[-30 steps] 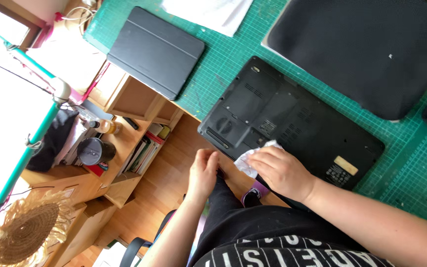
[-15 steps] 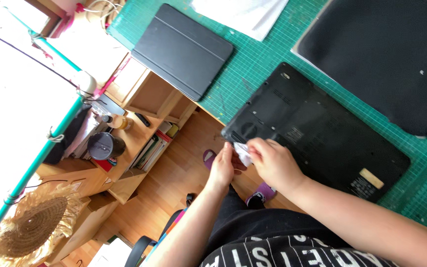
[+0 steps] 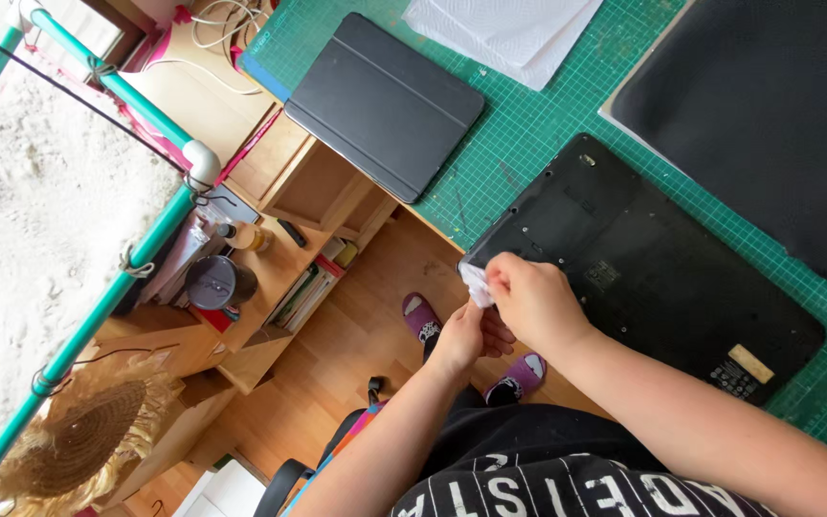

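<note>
At centre frame, the right hand (image 3: 533, 302) pinches a small white wipe (image 3: 476, 283) against the near corner of an upturned black laptop (image 3: 643, 268), while the left hand (image 3: 466, 337) hangs loosely curled just below the surface edge, holding nothing. Wiping the laptop's underside seems the step in hand; continuing would call for a sweep inward across the base. Beyond lie a green cutting mat (image 3: 528, 124), a dark tablet case (image 3: 385, 103) and white paper towels (image 3: 504, 29).

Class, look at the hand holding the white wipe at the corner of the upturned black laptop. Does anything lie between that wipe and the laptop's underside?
Nothing visible does. The right hand pinches the white wipe right at the near corner of the laptop, whose underside lies bare. The left hand sits just below, off the table edge.
</note>
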